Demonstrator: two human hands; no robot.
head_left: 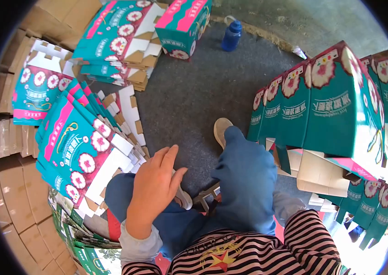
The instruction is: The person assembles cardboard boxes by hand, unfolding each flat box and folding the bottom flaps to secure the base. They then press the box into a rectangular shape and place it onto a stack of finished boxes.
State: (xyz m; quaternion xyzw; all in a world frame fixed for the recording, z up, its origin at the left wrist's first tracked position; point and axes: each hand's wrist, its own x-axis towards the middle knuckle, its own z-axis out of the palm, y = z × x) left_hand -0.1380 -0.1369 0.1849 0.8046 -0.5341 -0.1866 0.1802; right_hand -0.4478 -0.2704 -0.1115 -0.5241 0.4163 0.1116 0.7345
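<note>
My left hand (155, 185) is over my left thigh, palm down, fingers stretched out and the thumb apart, with nothing in it. Close to its left lies a fanned stack of flat green and pink printed cartons (72, 146), their white flaps pointing toward my knee. My right hand is hidden; only the grey cuff (288, 206) and striped sleeve show beside my right thigh. Right of my right knee stands a row of folded-up green cartons (331, 110) with flower prints, their brown flaps (322, 174) hanging open at the near end.
More flat cartons (111, 41) are piled at the upper left, next to an upright green and pink box (182, 30). A blue bottle (232, 35) stands on the dark floor (180, 91). Brown cardboard boxes (19, 192) are stacked along the left edge.
</note>
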